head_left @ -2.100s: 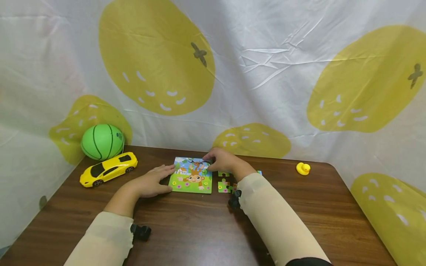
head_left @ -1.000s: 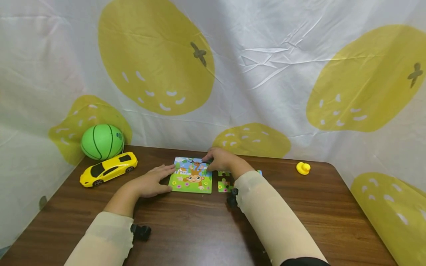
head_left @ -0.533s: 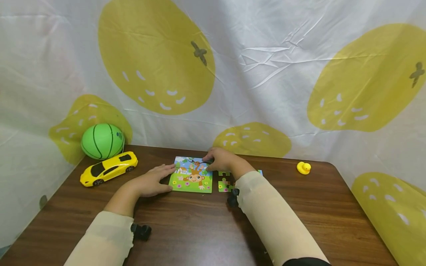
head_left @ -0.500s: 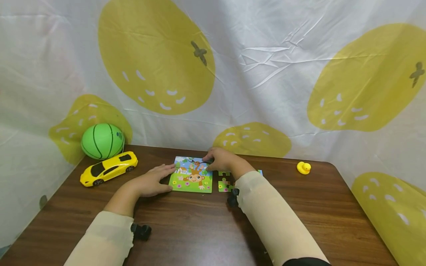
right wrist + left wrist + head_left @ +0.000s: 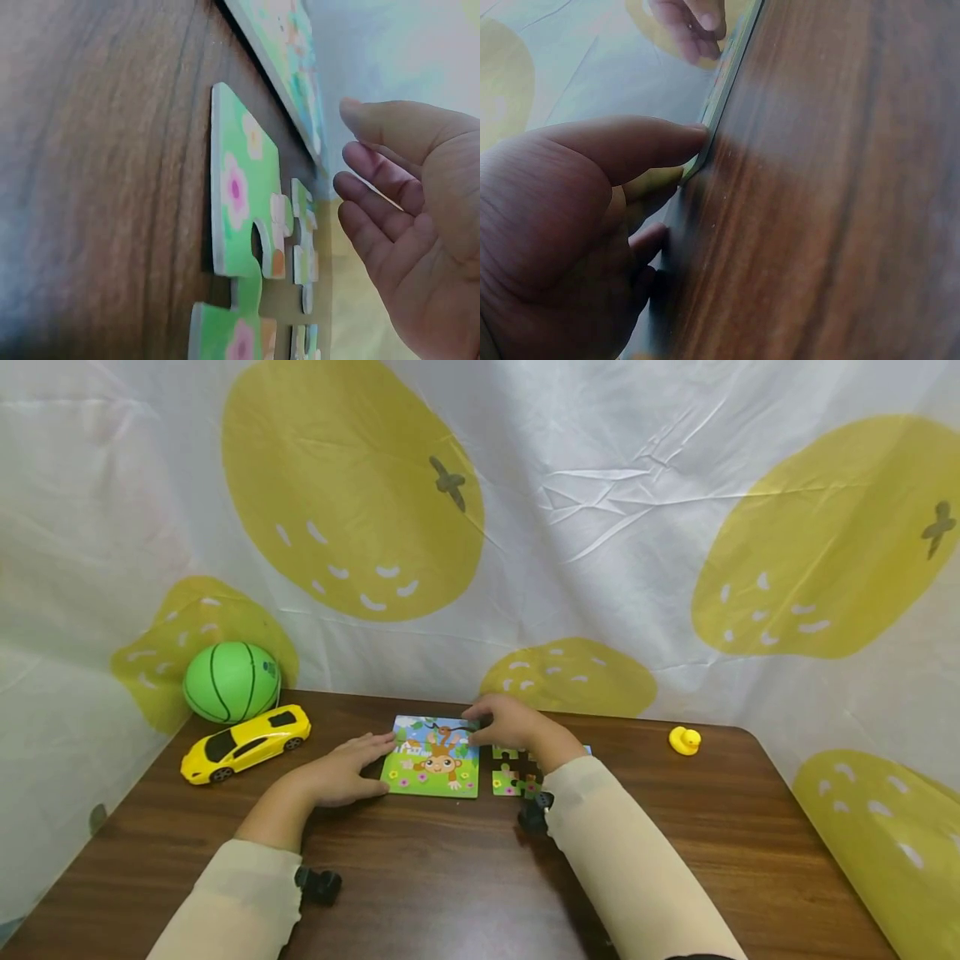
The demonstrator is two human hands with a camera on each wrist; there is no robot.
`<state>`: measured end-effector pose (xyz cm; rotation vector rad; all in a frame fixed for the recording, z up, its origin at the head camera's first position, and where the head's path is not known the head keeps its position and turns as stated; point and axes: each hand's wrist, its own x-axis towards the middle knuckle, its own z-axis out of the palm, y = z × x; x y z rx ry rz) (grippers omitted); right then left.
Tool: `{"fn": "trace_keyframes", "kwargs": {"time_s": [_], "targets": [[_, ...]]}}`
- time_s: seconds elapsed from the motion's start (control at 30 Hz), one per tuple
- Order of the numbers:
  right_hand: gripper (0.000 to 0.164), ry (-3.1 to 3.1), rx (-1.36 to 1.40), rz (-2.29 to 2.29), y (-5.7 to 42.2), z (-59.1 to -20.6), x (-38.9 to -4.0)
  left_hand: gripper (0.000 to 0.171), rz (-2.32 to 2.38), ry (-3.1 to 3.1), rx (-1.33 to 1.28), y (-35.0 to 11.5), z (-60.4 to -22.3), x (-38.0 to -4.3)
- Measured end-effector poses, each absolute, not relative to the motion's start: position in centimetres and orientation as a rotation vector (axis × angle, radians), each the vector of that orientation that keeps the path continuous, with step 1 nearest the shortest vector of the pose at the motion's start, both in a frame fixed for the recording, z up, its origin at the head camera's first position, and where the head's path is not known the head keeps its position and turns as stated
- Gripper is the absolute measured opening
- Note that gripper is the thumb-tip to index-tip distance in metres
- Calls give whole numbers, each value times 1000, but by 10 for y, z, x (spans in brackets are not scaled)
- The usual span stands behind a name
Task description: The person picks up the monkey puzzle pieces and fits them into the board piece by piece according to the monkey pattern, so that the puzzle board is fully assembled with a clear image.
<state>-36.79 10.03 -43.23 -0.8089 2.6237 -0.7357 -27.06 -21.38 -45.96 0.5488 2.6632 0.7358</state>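
A square monkey picture board (image 5: 430, 766) lies flat at the middle back of the table. My left hand (image 5: 341, 770) rests at its left side, fingers extended near the far left corner and the thumb at the near left corner. In the left wrist view, the thumb tip of my left hand (image 5: 577, 217) meets the board's edge. My right hand (image 5: 510, 724) hovers by the far right corner, fingers loosely bent and holding nothing. Beneath it and to the right lie jigsaw pieces (image 5: 506, 782), partly hidden by the hand; in the right wrist view a jigsaw piece (image 5: 244, 202) shows pink flowers on green.
A yellow toy car (image 5: 247, 743) and a green ball (image 5: 231, 682) stand at the far left of the wooden table (image 5: 420, 877). Near the far right corner sits a yellow rubber duck (image 5: 684, 741). A lemon-print curtain (image 5: 585, 568) hangs right behind the table.
My right hand has drawn slightly right, off the monkey picture board's far right corner, uncovering more of that corner and of the pieces. My left hand has stayed in place.
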Motion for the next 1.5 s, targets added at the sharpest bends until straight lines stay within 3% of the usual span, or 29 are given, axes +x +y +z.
{"fn": "trace_keyframes", "kwargs": {"time_s": [0.87, 1.5], "targets": [[49, 2677, -637, -980, 168, -443, -335, 80, 739, 2675, 542, -214, -458, -268], [48, 2726, -647, -823, 168, -453, -338, 80, 739, 2676, 546, -215, -462, -271]]}}
